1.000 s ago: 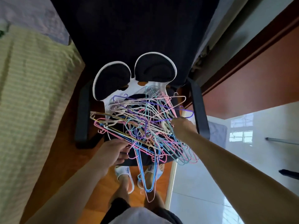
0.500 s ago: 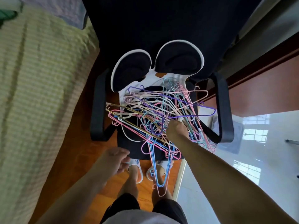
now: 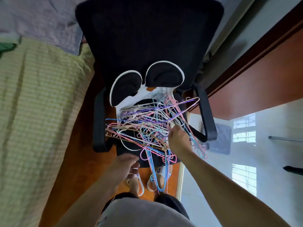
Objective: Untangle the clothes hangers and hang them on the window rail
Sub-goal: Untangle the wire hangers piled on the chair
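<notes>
A tangled heap of thin hangers (image 3: 147, 125) in pink, blue, purple, teal and cream lies on the seat of a black office chair (image 3: 147, 38). One blue hanger (image 3: 158, 176) dangles over the seat's front edge. My right hand (image 3: 177, 139) reaches into the right side of the heap and pinches a cream hanger there. Just below the seat's front edge, left of the dangling hanger, my left hand (image 3: 127, 163) hovers with loosely curled fingers that hold nothing. No window rail is in view.
A bed with a green striped cover (image 3: 36, 120) runs along the left. The chair's black armrests (image 3: 206, 115) flank the heap, and a white-rimmed back cushion (image 3: 146, 82) stands behind it. White glossy floor tiles (image 3: 246, 153) lie at right. My slippered feet (image 3: 147, 179) stand under the seat.
My left hand has let go of the heap's left side and dropped below the seat edge. My right hand moved further into the pile. The view shifted, so the chair sits more to the right.
</notes>
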Tool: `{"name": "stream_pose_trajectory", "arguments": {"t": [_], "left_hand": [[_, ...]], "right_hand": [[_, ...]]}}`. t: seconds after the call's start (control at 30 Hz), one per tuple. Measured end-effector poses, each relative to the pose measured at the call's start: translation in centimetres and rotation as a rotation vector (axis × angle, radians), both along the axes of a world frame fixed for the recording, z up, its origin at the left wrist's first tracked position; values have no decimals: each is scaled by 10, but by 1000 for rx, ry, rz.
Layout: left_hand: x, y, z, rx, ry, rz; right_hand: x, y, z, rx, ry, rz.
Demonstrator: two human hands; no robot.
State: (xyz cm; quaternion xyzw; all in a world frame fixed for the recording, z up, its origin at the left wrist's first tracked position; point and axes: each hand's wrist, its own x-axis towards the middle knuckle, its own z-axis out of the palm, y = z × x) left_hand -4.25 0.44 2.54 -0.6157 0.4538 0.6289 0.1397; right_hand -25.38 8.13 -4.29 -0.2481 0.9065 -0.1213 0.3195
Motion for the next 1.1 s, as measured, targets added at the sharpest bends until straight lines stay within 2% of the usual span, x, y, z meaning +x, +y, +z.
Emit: {"name": "stream_pose_trajectory", "arguments": {"t": [0.1,0.27,0.33,0.4,0.47,0.53,0.57,0.67,0.73,0.8,0.97,1.1], "left_hand": [[-4,2,4,9,8,19],[-8,3,17,13,26,26],[-11,3,22,12,48,38],[-15,4,28,28,69,40],[-17,5,28,2,120,-11],[-12,5,18,-132,177,-191],[-9,6,16,-220,197,-283],[-13,8,16,-402,334,-379],[-19,11,19,-450,440,-432],[-25,10,17,-463,468,-425],[-27,5,9,-441,425,-356],[-11,5,8,-542,410,-205]], "right_hand": [[19,1,12,-32,-86,-54],[39,1,54,-158,-99,-162],[41,0,75,-221,-180,-268],[41,4,104,-360,-390,-507],[41,10,138,-522,-724,-801],[40,18,173,-637,-1027,-1006],[40,21,188,-658,-1134,-1040],[38,26,221,-680,-1376,-1091],[40,27,236,-716,-1512,-1145],[42,26,245,-762,-1587,-1201],[53,28,262,-859,-1652,-1241],[69,25,260,-802,-1586,-1012]]}}
